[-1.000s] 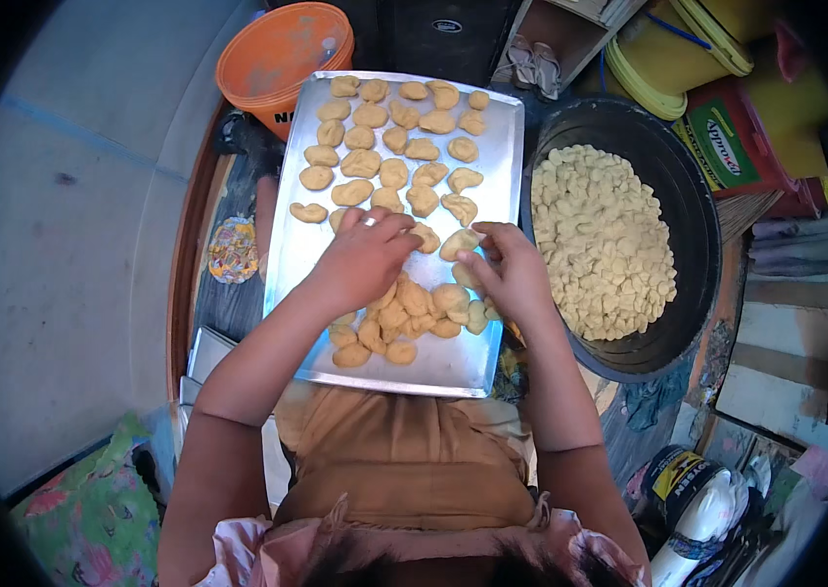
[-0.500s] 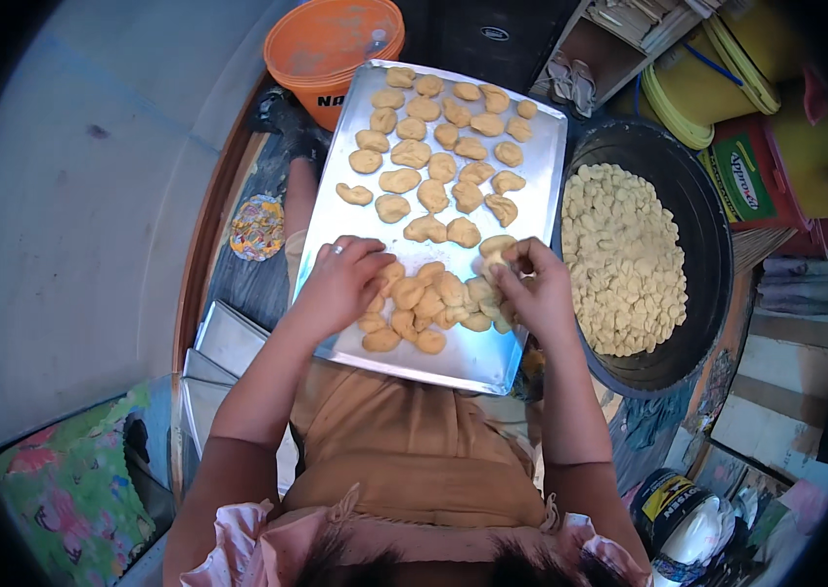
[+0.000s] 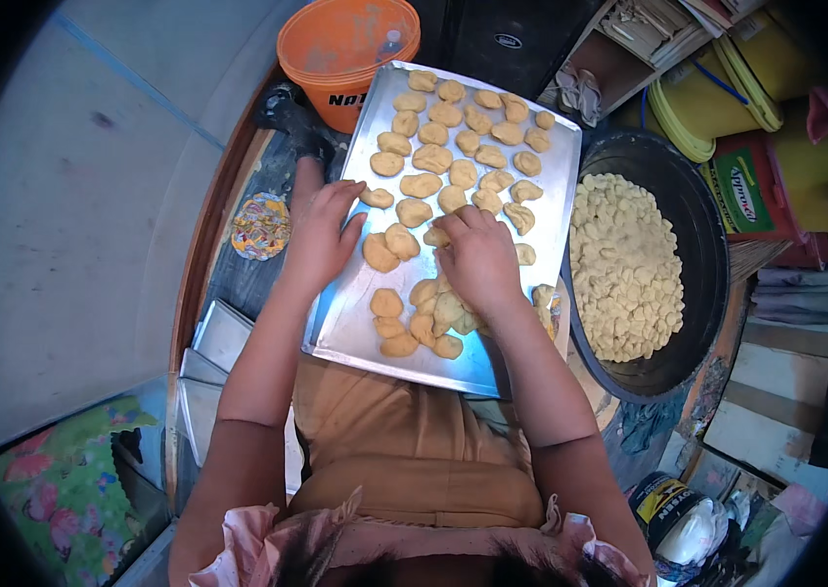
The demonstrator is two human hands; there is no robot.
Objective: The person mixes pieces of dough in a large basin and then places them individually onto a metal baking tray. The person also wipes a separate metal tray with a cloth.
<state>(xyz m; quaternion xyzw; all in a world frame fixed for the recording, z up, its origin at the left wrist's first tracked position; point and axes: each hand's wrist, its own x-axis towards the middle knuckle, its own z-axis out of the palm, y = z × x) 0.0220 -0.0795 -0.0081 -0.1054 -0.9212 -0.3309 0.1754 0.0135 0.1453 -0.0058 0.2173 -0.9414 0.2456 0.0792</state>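
Observation:
A metal baking tray [image 3: 345,338] lies across my lap, bearing rows of flattened, yellow-brown dough pieces [image 3: 421,185]. At its left edge is my left hand [image 3: 324,240], thumb apart from the fingers, the fingertips beside the leftmost dough piece [image 3: 377,199]. My right hand [image 3: 480,256] reaches over the middle of the tray. Its fingers are closed on a dough piece [image 3: 435,237], partly hidden beneath them. Below that hand sits a loose heap of dough pieces [image 3: 448,311], some paler than others. Two larger pieces [image 3: 380,253] rest between my hands.
A black tub [image 3: 712,284] holding many small pale dough lumps [image 3: 624,264] stands right of the tray. Beyond the tray's far left corner is an orange bucket [image 3: 345,49]. Stacked metal trays [image 3: 223,338] lie at the left. Yellow buckets [image 3: 707,103] and a shelf [image 3: 619,49] stand far right.
Both hands have moved farther up the tray, the right one also leftward. Several pieces from the near heap now lie higher, by the rows. The heap is smaller.

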